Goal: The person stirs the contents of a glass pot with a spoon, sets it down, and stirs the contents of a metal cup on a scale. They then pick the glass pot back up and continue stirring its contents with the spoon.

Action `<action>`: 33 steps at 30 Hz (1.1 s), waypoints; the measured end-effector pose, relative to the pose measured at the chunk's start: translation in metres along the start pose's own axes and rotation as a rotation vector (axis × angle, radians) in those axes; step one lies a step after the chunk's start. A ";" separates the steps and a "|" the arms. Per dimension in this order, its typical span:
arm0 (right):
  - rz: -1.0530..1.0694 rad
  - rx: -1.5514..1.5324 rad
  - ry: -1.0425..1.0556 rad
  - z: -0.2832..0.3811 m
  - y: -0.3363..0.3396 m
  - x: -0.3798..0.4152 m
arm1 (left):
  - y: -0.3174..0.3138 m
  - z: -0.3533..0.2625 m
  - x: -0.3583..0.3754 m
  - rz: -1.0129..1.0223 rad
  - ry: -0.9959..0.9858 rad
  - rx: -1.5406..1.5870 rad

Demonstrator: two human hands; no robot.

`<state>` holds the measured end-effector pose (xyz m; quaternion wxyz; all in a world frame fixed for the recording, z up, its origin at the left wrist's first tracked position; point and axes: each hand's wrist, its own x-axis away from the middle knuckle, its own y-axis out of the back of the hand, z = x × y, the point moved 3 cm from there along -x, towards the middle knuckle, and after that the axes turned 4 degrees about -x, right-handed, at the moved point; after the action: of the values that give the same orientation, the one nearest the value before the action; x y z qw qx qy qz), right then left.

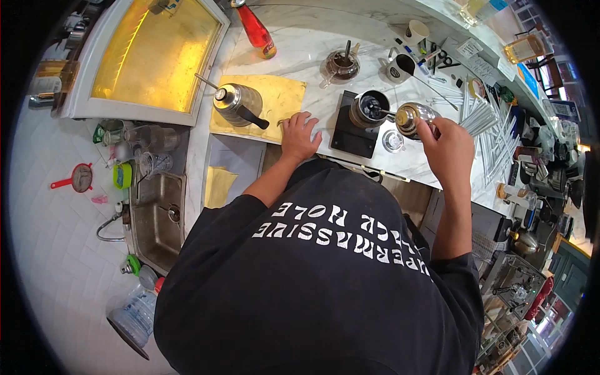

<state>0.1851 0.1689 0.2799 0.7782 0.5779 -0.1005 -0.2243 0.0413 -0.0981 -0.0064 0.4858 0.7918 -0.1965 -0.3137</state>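
The shirt (312, 281) is black with white lettering, the counter (300, 31) white with grey veining.

"What does this person wear?"
"It is a black T-shirt (312, 300), wide and loose, with short sleeves (461, 275)."
"Is there some writing on it?"
"Yes, thick white letters (337, 234) in two lines, upside down in this view. I can read MASSIVE and HOLE."
"And below the sleeves?"
"Both forearms (273, 182) are bare, and the two hands (300, 136) also."
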 end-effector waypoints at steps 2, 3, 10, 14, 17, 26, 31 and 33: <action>0.005 0.010 0.010 0.004 -0.001 -0.001 | 0.000 0.000 0.000 -0.002 0.000 -0.002; 0.007 0.004 0.009 0.007 -0.001 -0.001 | 0.000 0.000 0.000 -0.004 0.001 -0.003; 0.007 0.025 0.009 0.018 -0.008 -0.016 | -0.001 0.001 0.000 -0.011 -0.008 -0.001; -0.021 0.035 0.038 0.019 -0.009 -0.023 | -0.002 0.001 0.001 -0.024 -0.018 -0.010; -0.015 0.035 0.019 0.018 -0.009 -0.026 | -0.002 0.002 0.001 -0.031 -0.017 -0.007; 0.001 0.031 0.001 0.012 -0.007 -0.024 | -0.002 0.001 0.001 -0.041 -0.018 0.000; -0.001 0.026 0.011 0.011 -0.002 -0.019 | -0.001 0.000 0.000 -0.037 -0.014 -0.007; 0.007 0.028 0.013 0.013 0.000 -0.018 | -0.001 0.000 0.000 -0.039 -0.016 -0.013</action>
<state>0.1634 0.1661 0.2859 0.7714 0.5899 -0.1008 -0.2164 0.0414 -0.0976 -0.0072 0.4832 0.7897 -0.1829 -0.3308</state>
